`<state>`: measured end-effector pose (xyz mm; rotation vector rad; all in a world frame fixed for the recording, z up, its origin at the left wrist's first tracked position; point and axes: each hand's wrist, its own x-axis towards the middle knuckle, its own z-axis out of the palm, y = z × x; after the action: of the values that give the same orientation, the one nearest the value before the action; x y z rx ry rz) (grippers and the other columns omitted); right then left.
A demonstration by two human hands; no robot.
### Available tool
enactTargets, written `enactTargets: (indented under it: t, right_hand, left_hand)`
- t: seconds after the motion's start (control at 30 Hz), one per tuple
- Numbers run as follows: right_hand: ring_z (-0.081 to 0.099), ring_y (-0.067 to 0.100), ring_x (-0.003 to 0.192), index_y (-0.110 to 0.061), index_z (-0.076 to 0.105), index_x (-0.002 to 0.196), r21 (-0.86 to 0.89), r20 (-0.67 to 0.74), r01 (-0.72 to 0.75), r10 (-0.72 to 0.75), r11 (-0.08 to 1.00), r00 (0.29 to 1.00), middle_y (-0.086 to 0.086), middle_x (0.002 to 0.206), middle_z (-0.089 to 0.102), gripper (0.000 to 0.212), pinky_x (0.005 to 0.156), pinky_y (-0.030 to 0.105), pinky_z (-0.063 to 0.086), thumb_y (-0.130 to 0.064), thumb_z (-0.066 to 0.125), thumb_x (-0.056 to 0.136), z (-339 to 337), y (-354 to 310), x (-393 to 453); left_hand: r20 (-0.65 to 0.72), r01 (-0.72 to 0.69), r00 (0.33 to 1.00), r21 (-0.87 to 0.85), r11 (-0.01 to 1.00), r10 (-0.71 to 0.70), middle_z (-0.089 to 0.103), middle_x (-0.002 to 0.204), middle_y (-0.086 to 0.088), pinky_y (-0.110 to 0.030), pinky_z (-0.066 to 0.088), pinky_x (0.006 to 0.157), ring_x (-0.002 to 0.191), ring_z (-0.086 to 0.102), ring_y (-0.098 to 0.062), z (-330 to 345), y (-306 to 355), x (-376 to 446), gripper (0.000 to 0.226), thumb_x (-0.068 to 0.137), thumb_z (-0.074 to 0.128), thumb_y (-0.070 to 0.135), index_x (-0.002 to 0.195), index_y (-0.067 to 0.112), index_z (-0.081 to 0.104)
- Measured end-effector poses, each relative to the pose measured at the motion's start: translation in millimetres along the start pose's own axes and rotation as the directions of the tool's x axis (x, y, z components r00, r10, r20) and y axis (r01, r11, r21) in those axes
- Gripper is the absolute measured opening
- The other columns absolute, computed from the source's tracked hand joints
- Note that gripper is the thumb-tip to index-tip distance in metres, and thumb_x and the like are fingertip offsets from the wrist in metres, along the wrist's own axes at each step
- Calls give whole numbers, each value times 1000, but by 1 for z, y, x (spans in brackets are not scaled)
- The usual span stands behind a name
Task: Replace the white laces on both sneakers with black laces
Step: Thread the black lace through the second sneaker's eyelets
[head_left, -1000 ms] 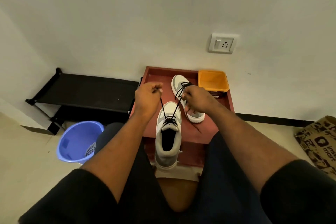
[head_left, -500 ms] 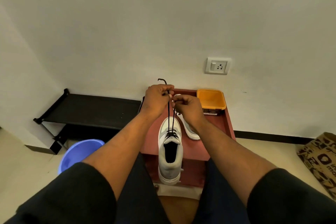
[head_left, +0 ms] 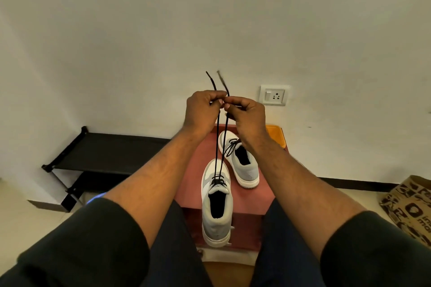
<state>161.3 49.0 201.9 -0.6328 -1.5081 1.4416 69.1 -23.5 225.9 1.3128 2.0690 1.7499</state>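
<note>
Two grey and white sneakers stand on a reddish stool [head_left: 193, 170]. The near sneaker [head_left: 217, 205] carries a black lace [head_left: 218, 147] whose two strands rise taut from its top eyelets. My left hand [head_left: 203, 109] pinches one strand and my right hand [head_left: 247, 112] pinches the other, held together high above the stool, with both lace tips sticking up past my fingers. The far sneaker [head_left: 242, 165] lies behind, laced in black, its toe partly hidden by my right wrist.
An orange tub [head_left: 276, 135] sits at the stool's back right corner. A black low rack [head_left: 112, 149] stands to the left by the wall. A blue bucket rim [head_left: 95, 199] peeks past my left arm. A printed paper bag [head_left: 410, 209] lies at the right.
Both hands have come together from apart and risen, pulling the two lace strands up tight above the near sneaker. The camera has tilted upward, showing more wall.
</note>
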Motion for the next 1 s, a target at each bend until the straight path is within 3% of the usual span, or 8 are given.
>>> enactTargets:
  t: [0.17,0.33,0.5,0.6,0.77,0.9,0.97,1.0]
  right_hand:
    - [70,19,91,-5,73,103,-88,32,67,-65,994,997,9,94,74,22,87,35,57,4,64,85,-3,-3,5]
    - [70,15,92,-5,74,104,-155,65,122,-114,980,991,6,96,74,23,90,33,56,3,65,84,-4,-3,6]
    - [69,12,96,-13,73,107,-200,164,200,-168,959,972,2,99,74,29,90,33,55,2,65,83,-3,-4,7]
    - [69,14,91,-15,71,94,-226,206,230,-184,947,961,2,94,73,24,86,33,56,5,65,81,-1,-3,6]
    - [69,21,84,-17,52,78,-149,195,106,-76,983,978,15,81,68,30,76,32,56,8,68,78,5,6,2]
    - [70,31,92,-13,52,75,-120,263,-75,105,990,959,22,84,67,29,83,37,56,11,68,79,5,41,-16]
    - [69,32,90,-11,56,73,-104,256,-117,140,988,956,22,82,66,26,84,38,56,12,67,80,2,52,-24]
    - [69,30,86,-10,58,74,-82,245,-132,148,988,958,21,81,67,25,82,38,57,12,66,80,1,54,-24]
  left_hand:
    - [4,-14,1000,21,1000,13,71,114,-6,-40,54,94,106,66,-16,-1,4,2,28,90,60,3,116,9,70]
    - [2,-3,1000,14,1000,3,70,114,-8,-40,55,92,104,67,-17,-3,6,0,27,92,59,3,116,8,69]
    - [0,142,990,-182,973,-144,72,109,-10,-35,60,77,89,71,-16,-7,11,4,22,94,58,7,113,7,70]
    - [-18,188,980,-275,943,-200,75,93,-6,-38,61,76,84,73,-17,-5,13,6,13,89,68,14,100,12,75]
    - [-92,198,968,-281,939,-232,75,82,-6,-26,54,71,82,73,-16,-3,16,15,8,82,71,7,84,14,75]
    - [-105,175,971,-302,937,-215,74,78,-7,-38,57,88,81,73,-22,0,14,19,13,83,71,5,78,17,74]
    - [-74,166,978,-281,945,-194,74,97,-7,-38,53,96,91,71,-21,-1,9,22,16,87,67,5,101,11,73]
    - [-14,156,987,-223,962,-163,66,122,-6,-32,48,102,104,67,-17,-5,7,20,37,91,64,7,127,14,61]
